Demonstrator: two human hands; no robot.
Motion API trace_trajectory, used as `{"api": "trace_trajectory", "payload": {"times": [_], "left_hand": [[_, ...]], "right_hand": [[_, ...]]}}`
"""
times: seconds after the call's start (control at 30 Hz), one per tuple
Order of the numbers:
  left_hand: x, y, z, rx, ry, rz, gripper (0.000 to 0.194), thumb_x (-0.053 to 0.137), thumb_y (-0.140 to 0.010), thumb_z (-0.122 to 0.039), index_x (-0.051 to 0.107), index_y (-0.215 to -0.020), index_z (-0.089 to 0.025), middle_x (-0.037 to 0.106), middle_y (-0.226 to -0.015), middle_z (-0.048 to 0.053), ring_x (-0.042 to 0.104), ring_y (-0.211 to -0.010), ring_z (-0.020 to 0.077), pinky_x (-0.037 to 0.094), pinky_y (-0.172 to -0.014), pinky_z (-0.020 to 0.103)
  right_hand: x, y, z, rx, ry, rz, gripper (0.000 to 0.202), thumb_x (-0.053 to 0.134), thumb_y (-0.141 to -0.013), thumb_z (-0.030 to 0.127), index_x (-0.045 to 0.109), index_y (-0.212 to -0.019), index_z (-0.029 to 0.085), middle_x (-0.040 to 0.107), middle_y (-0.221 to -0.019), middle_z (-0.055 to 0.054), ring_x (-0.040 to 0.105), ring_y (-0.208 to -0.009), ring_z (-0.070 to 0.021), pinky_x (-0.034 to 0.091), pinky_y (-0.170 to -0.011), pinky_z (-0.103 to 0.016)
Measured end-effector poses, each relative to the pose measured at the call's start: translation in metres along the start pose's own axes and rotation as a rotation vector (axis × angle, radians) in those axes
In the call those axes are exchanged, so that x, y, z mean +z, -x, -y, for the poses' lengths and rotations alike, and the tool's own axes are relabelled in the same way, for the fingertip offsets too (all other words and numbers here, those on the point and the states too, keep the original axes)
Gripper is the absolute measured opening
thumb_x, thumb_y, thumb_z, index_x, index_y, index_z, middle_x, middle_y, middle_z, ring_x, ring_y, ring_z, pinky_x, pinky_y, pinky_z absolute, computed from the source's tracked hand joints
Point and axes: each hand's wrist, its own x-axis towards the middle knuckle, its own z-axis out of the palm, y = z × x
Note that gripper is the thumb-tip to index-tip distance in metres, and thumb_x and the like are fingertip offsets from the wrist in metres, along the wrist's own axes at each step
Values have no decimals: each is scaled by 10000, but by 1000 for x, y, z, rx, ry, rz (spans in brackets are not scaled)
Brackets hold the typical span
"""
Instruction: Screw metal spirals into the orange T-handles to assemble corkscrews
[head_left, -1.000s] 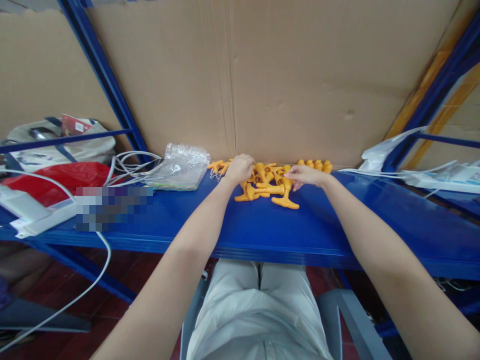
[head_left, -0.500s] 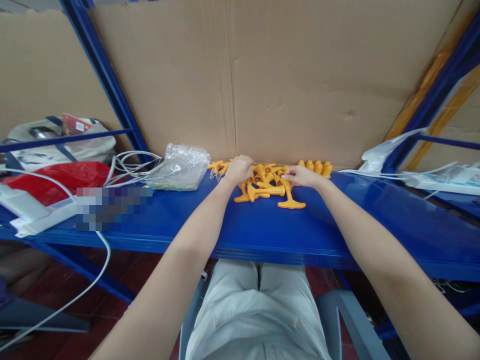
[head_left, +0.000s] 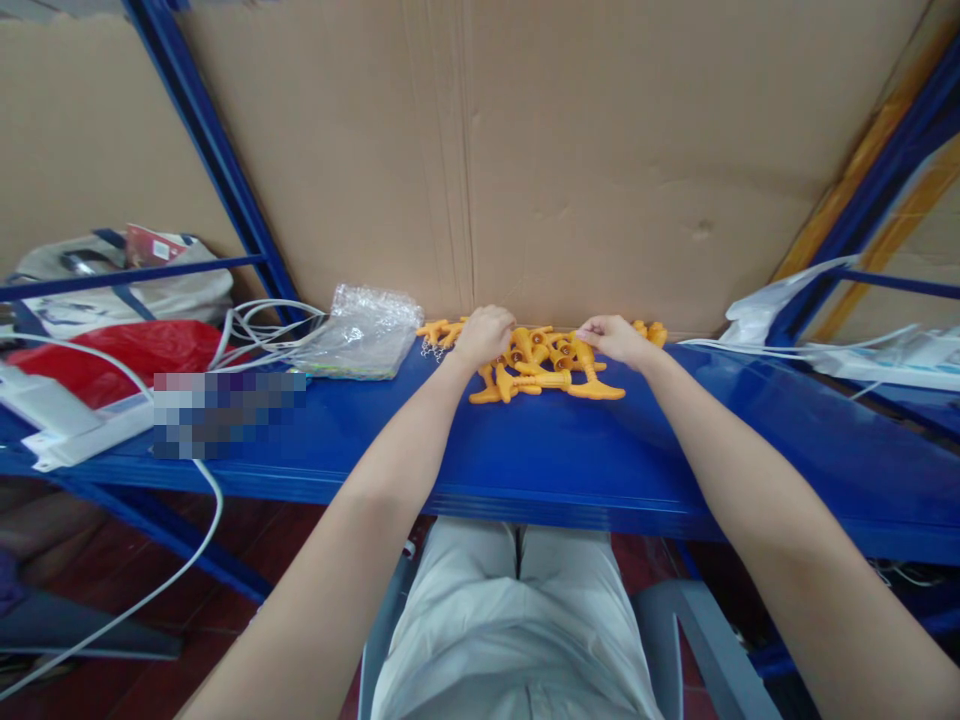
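Several yellow plastic pieces (head_left: 533, 350) lie in a pile on the blue tabletop (head_left: 555, 450), against the cardboard. My left hand (head_left: 487, 334) is over the pile's left part, its fingers curled down; what they hold, if anything, is hidden. At the right part, my right hand (head_left: 607, 337) pinches the upper end of a yellow T-shaped piece (head_left: 596, 390), whose wide end points toward me. More yellow pieces with small chains (head_left: 442, 332) lie left of my left hand. Behind my right hand a few upright yellow pieces (head_left: 657, 333) show.
A clear plastic bag (head_left: 360, 335) lies left of the pile. White cables (head_left: 259, 335), a red bag (head_left: 165, 350) and a white power strip (head_left: 82, 435) are farther left. Blue shelf posts (head_left: 217, 160) frame the cardboard wall (head_left: 570, 150). White plastic (head_left: 765, 310) sits at the right.
My right hand has moved slightly right, and the T-shaped piece has shifted right and away from me. My left hand has barely moved.
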Motion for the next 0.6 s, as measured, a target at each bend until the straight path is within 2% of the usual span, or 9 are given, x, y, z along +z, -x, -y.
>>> {"api": "trace_trajectory", "payload": {"times": [0.17,0.3,0.47,0.6], "left_hand": [[-6,-5,-16,94,23,-61,376,395,-966,-189,724,-1139,-133,753,-1116,150,661,-1086,275,485,-960,421],[-9,-7,-31,188,46,-86,429,324,-1045,-336,707,-1091,-148,741,-1075,145,654,-1050,264,468,-941,410],[-6,-9,-43,271,38,-95,451,317,-1053,-407,694,-1040,-161,735,-1047,141,653,-1013,264,461,-904,403],[-5,-10,-43,247,-12,-103,367,392,-1027,-370,687,-988,-154,736,-996,141,653,-1003,272,454,-938,425]], "right_hand": [[-2,-10,0,4,-185,-297,210,682,-907,413,616,-863,218,686,-795,-41,660,-737,-182,584,-723,-329],[-2,-17,5,22,-215,-491,206,587,-964,410,630,-1033,221,715,-925,-77,712,-836,-217,611,-733,-348],[1,-15,15,-50,-219,-529,350,528,-997,539,618,-1115,222,711,-1014,-101,739,-897,-234,614,-724,-332],[9,-12,24,-155,-270,-509,376,597,-964,585,611,-1095,233,708,-973,-79,745,-888,-226,625,-737,-328]]}}
